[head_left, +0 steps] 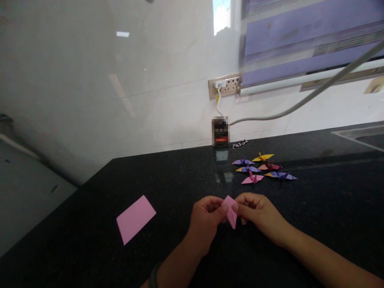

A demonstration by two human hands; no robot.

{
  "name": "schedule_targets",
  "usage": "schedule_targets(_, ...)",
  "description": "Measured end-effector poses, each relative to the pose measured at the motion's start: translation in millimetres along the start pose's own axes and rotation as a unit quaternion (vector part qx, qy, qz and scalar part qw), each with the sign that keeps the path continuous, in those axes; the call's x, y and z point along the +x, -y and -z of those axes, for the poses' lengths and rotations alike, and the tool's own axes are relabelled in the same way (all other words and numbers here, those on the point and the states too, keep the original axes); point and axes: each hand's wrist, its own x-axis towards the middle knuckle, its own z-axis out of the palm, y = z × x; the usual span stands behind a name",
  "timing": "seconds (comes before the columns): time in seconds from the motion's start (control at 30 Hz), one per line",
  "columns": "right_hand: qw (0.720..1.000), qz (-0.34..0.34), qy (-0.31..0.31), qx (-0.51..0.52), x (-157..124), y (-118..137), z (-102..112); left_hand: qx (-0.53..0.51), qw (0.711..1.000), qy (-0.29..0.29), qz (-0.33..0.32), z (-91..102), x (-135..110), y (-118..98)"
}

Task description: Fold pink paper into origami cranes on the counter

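Head view: one kite-shaped, pink folded paper (231,217), pinched by the left hand (207,214) and the right hand (258,210) together, was held over a speckled black countertop (177,176). Beyond lay six small folded-paper birds (269,166), purple, yellow, pink and red; leftward, one flat, pink, four-sided paper (136,220). Judged hazard: uneven pinching might have skewed the kite-shaped paper's creases.

I can't see the whole pink folded paper (231,213): the left fingers (221,213) and the right fingers (243,210) cover its sides, and some of them are tucked out of sight behind it. The wristband (153,276) is cut off at the bottom edge. Coarse squares blur the dark box (221,132), and the speckled strand (240,144) beside it is too small to make out. The grey cable (325,85) runs out of view on the right.
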Motion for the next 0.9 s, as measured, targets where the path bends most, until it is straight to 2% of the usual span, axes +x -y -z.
schedule_targets(0.37, 0.999, 0.017, -0.018, 0.025, -0.9, -2.8, -2.9, -0.012, 1.000, 0.021, -0.013, -1.9, -2.7, -1.4)
schedule_targets(0.6, 0.995, 0.016, -0.016, 0.096, -1.6, -5.5, -4.5, -0.026, 0.999, -0.007, -0.036, -3.4, -3.6, -1.8)
schedule_targets(0.73, 0.994, 0.023, -0.013, 0.102, -0.9, -7.7, -4.0, -0.034, 0.999, -0.008, -0.024, -3.6, -4.1, -2.6)
schedule_targets(0.9, 0.997, 0.053, -0.036, 0.053, -0.7, -7.3, 0.1, -0.055, 0.998, 0.027, 0.012, -0.2, -3.0, -2.4)
